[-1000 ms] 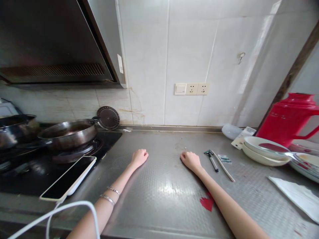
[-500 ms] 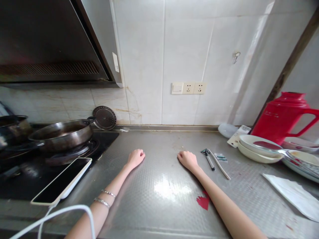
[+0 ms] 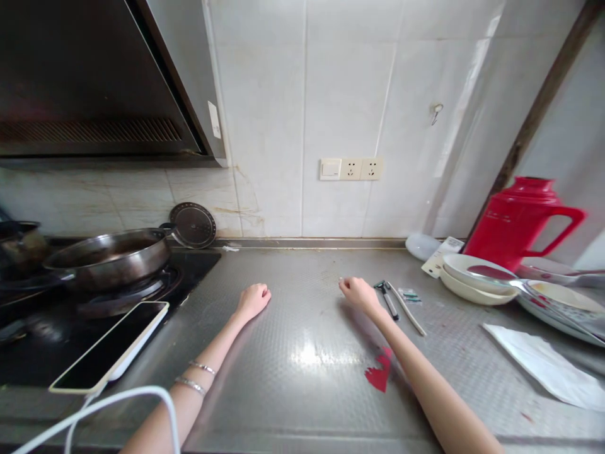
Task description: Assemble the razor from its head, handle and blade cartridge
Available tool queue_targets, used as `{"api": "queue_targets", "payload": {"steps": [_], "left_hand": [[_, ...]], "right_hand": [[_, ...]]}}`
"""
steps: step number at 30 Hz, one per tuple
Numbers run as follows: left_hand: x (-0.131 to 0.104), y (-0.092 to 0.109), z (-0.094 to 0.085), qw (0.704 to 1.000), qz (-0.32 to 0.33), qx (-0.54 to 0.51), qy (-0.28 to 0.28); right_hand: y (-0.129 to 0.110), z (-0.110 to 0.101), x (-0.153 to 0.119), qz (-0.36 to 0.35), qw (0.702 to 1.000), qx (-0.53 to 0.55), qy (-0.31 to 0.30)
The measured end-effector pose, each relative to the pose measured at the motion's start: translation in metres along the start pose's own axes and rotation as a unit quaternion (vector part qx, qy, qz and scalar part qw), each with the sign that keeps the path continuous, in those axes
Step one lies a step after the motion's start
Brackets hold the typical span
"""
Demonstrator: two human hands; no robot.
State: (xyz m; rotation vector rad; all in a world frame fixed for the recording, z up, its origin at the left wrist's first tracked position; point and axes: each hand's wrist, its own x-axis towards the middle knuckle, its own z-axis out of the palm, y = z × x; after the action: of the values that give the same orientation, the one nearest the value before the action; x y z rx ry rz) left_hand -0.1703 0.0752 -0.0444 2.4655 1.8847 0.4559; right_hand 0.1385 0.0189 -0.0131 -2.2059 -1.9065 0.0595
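My left hand rests on the steel counter as a loose fist and holds nothing. My right hand is a little off the counter, its fingers curled, with nothing in it. Just right of that hand lie a razor, a thin white stick and a small packet. Two bracelets circle my left wrist.
A phone with a white cable lies on the black hob's edge at left, behind it a steel pan and a round lid. At right stand a red jug, stacked bowls, plates and a white paper. A red scrap lies near my right forearm.
My right hand has lifted slightly and edged toward the razor. The view has shifted a little to the right. My left hand has stayed put.
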Motion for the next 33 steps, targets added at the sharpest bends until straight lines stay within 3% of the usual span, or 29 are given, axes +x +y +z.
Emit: {"api": "queue_targets", "payload": {"steps": [3, 6, 10, 14, 21, 27, 30, 33], "left_hand": [[-0.001, 0.002, -0.002, 1.000, -0.006, 0.004, -0.002], [-0.002, 0.003, -0.003, 1.000, -0.006, 0.007, -0.001], [-0.002, 0.003, -0.004, 1.000, 0.000, 0.009, 0.004], [-0.002, 0.003, -0.003, 1.000, 0.002, 0.015, 0.008], [0.000, 0.000, 0.001, 1.000, 0.015, 0.017, 0.018], [0.002, -0.001, 0.001, 1.000, -0.010, -0.020, 0.016], [0.008, 0.014, -0.001, 0.996, -0.032, -0.075, 0.031], [0.014, 0.045, -0.005, 0.986, 0.012, -0.163, 0.026]], "right_hand": [[0.031, -0.025, -0.003, 0.062, 0.998, -0.006, 0.022], [0.068, -0.039, -0.010, 0.114, 0.993, -0.029, -0.006], [0.104, -0.035, -0.019, 0.109, 0.988, -0.017, -0.104], [0.117, -0.022, -0.020, 0.094, 0.982, 0.013, -0.161], [0.116, -0.015, -0.015, 0.034, 0.982, -0.028, -0.181], [0.107, -0.019, -0.020, -0.010, 0.989, -0.086, -0.123], [0.085, -0.021, -0.029, -0.023, 0.993, -0.088, -0.070], [0.043, -0.022, -0.040, -0.033, 0.997, -0.073, -0.018]]}}
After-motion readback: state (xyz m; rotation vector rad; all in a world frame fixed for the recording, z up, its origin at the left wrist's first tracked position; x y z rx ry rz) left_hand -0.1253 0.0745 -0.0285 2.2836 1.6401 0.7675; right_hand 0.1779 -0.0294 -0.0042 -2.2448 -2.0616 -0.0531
